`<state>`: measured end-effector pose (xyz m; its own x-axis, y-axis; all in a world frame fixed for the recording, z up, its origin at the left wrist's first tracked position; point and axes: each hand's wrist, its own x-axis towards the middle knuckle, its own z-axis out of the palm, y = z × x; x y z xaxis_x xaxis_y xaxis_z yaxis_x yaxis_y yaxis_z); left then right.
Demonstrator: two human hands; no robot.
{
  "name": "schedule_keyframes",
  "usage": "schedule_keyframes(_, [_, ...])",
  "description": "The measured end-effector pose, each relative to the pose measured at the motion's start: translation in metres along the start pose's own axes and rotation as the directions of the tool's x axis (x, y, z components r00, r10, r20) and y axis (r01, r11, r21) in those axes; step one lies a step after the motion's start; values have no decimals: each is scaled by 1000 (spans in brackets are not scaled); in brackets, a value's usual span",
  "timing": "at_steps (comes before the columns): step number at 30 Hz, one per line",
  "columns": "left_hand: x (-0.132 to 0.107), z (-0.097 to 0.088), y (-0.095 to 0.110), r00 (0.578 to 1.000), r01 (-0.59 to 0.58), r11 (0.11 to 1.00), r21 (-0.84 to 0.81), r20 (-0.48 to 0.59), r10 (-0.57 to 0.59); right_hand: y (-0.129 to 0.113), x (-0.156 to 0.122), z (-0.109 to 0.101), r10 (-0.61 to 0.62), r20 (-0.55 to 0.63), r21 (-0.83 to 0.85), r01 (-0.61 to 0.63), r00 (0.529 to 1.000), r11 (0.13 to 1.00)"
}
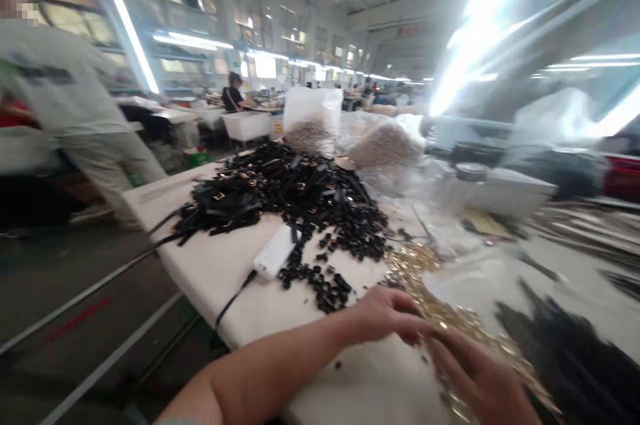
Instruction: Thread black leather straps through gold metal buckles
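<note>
My left hand (385, 315) is over the near part of the table, its fingers curled in a pinch. My right hand (473, 371), blurred, meets it fingertip to fingertip, also closed. Whatever small thing sits between the fingers is too small and smeared to name. Just beyond and beneath the hands runs a spread of shiny gold metal pieces (411, 266). Small black loops (327, 286) lie scattered left of them. Farther back rises a heap of black straps (290, 181), some with gold buckles. At the right lies a bundle of dark strips (575, 351), blurred.
A white power strip (276, 251) with a black cable rests on the table (210, 278). Clear plastic bags (313, 121) of small parts stand behind the heap. A white box (520, 191) is at the right. A person in pale clothes (85, 91) stands at the left.
</note>
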<state>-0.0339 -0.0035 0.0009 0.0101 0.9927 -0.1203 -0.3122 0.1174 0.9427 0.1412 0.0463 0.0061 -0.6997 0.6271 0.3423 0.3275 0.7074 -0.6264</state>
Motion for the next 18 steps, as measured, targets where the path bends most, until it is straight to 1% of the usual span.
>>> schedule_keyframes(2, [-4,-1,5,997,-23,999,34,-73,26,-4,-2,-12,66,111,7,-68,992,998])
schedule_keyframes(4, [-7,-2,9,995,-46,995,85,-83,53,-8,2,-19,105,128,3,-106,986,994])
schedule_keyframes(6, [-8,-3,10,994,-41,994,103,-93,50,-11,6,-22,126,129,-28,-123,984,992])
schedule_keyframes(9, [-9,-3,11,992,-10,995,102,-122,22,-10,7,-25,148,175,-29,-145,973,989])
schedule_keyframes(11, [-9,-2,10,990,12,996,85,-140,0,-8,6,-26,157,176,-28,-154,972,988])
schedule_keyframes(13, [-9,-2,9,989,25,998,62,-148,-16,-7,4,-25,152,144,-35,-148,978,988])
schedule_keyframes(15, [-9,-1,7,990,38,998,39,-138,-33,-7,4,-23,138,113,-34,-135,984,990])
schedule_keyframes(18, [-9,4,2,992,79,996,30,-97,-75,-10,4,-18,100,116,-20,-98,988,995])
